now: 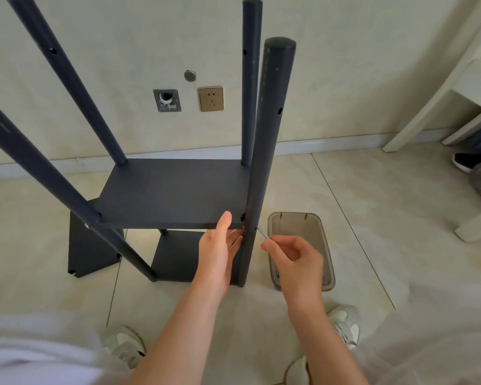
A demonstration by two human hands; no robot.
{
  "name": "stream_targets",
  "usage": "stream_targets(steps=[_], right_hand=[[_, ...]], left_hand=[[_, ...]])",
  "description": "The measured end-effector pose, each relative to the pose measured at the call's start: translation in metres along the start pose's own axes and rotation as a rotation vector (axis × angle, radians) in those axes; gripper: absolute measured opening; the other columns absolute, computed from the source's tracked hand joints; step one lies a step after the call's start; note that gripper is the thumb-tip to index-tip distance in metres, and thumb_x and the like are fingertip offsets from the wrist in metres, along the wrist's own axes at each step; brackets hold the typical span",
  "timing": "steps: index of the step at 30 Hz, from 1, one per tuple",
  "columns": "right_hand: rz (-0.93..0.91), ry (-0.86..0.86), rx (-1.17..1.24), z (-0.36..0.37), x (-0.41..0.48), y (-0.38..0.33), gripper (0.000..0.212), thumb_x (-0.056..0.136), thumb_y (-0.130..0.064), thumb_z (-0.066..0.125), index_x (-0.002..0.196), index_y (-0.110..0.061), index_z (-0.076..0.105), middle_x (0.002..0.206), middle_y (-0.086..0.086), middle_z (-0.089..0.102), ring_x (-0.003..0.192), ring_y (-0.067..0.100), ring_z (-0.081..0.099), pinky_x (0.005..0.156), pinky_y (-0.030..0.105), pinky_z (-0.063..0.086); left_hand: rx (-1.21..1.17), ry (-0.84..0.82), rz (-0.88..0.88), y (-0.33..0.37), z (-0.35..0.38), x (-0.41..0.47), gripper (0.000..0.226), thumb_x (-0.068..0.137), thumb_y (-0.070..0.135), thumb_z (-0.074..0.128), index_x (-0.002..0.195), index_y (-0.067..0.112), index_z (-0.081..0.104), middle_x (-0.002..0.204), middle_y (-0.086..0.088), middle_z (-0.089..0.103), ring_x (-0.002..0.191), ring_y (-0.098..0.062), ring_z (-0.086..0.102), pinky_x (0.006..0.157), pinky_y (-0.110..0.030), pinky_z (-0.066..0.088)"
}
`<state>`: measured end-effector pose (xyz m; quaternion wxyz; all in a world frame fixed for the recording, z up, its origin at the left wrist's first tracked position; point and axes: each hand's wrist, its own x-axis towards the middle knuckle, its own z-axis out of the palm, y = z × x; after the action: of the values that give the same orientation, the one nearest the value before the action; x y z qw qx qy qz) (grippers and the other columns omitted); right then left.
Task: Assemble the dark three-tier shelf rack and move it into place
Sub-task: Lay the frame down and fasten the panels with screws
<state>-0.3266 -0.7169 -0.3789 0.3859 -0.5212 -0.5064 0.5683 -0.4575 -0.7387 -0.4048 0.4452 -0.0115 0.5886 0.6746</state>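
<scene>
While the half-built rack stands on the tiles, the left hand props its middle shelf, thumb on the edge, fingers straight beneath; at the near post, the right hand pinches a hex key. Rigid, probably light: lift by the posts.
</scene>
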Motion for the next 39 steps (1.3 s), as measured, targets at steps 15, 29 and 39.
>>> stream_targets(steps=[15, 29, 39], right_hand=[[0.002, -0.042, 0.004, 0.004, 0.0, 0.012, 0.009, 0.08, -0.017, 0.081, 0.081, -0.021, 0.073, 0.076, -0.011, 0.074, 0.075, -0.002, 0.068, 0.062, 0.004, 0.047], [0.004, -0.103, 0.038, 0.006, 0.015, 0.005, 0.007, 0.08, -0.015, 0.08, 0.082, -0.019, 0.074, 0.075, -0.007, 0.076, 0.077, 0.004, 0.071, 0.07, 0.016, 0.057], [-0.182, -0.055, -0.132, 0.011, 0.016, 0.008, 0.015, 0.081, -0.017, 0.08, 0.077, -0.028, 0.071, 0.075, -0.018, 0.072, 0.074, 0.003, 0.067, 0.066, 0.008, 0.049]], left_hand=[[0.173, -0.051, 0.121, -0.003, -0.004, -0.003, 0.042, 0.101, 0.05, 0.05, 0.098, 0.012, 0.068, 0.087, 0.005, 0.079, 0.086, -0.005, 0.074, 0.078, -0.021, 0.052], [0.174, -0.086, 0.07, -0.002, -0.005, -0.005, 0.037, 0.101, 0.047, 0.052, 0.109, 0.013, 0.06, 0.087, 0.003, 0.078, 0.086, -0.007, 0.075, 0.08, -0.025, 0.053], [0.175, -0.067, 0.062, -0.001, -0.008, -0.007, 0.035, 0.098, 0.051, 0.056, 0.102, 0.016, 0.061, 0.087, 0.006, 0.078, 0.09, -0.009, 0.075, 0.076, -0.024, 0.053]])
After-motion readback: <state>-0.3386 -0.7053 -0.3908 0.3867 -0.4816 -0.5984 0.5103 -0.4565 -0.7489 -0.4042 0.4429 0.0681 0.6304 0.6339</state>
